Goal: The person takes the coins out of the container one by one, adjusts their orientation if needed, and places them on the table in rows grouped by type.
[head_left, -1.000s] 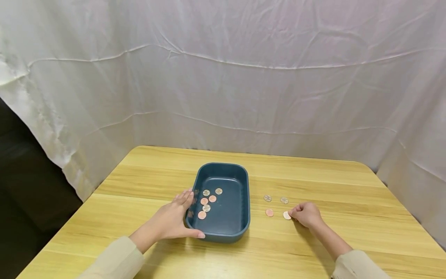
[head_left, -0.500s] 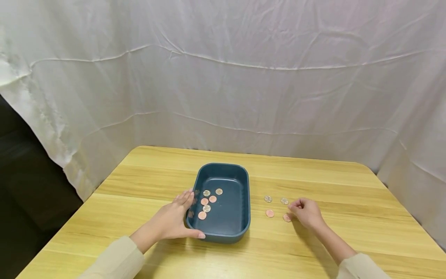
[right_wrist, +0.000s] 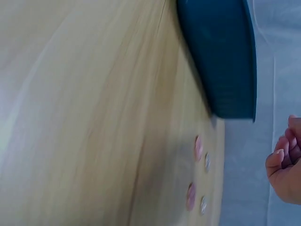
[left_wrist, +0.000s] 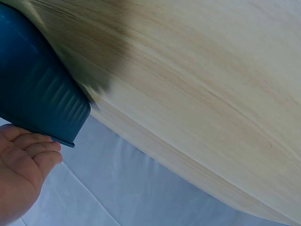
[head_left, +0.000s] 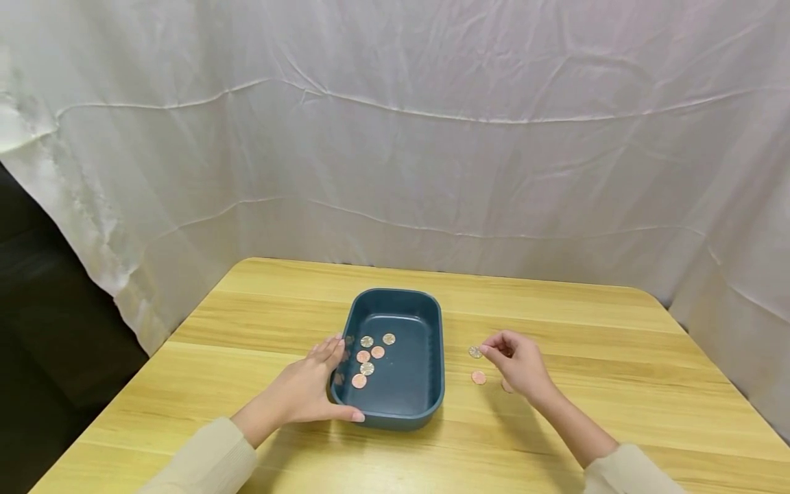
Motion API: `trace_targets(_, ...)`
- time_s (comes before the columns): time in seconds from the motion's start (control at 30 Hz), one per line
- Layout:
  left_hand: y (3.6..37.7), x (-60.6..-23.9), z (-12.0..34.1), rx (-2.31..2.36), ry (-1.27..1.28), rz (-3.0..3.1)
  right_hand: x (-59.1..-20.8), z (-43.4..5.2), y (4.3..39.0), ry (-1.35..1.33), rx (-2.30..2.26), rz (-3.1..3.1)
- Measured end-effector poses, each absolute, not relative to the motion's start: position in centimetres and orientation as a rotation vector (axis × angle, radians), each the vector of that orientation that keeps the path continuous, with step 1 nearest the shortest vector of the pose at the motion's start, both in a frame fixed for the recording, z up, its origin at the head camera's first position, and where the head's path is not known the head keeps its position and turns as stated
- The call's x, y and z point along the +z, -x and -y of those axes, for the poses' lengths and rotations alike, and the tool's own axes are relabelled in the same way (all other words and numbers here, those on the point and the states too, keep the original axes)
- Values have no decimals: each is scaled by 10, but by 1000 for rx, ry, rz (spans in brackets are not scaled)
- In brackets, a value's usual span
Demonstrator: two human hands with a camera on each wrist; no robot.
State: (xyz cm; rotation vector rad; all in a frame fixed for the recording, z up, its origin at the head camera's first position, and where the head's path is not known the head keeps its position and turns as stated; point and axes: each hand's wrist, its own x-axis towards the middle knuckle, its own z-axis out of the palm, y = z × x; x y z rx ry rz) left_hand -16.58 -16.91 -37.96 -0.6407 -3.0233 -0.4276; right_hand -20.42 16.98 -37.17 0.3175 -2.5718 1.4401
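Note:
In the head view my left hand holds the near left corner of a dark blue rectangular container, fingers along its left rim and thumb against the front. Several silver and copper coins lie inside, towards its left side. My right hand hovers over the table right of the container, fingers loosely curled, with nothing visible between them. Below it lie a silver coin, a copper coin and a partly hidden coin. In the right wrist view, two copper coins and two silver coins rest on the table.
The wood-grain table has rounded far corners. A pale draped cloth hangs behind it and at both sides. Something dark shows past the cloth at the left.
My right hand has left the near right coin on the table and moved left and up, now covering the far right coin. The left hand and the container stay where they were.

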Motion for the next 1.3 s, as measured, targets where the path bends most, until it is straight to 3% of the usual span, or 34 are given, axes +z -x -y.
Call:
trace_targets(0.8, 166, -379, 169, -437, 643, 3026, -352, -82, 209, -680, 1611, 2550)
trace_targets(1.3, 166, -379, 172, -421, 656, 3028, -373, -27, 216, -976, 1498, 2679)
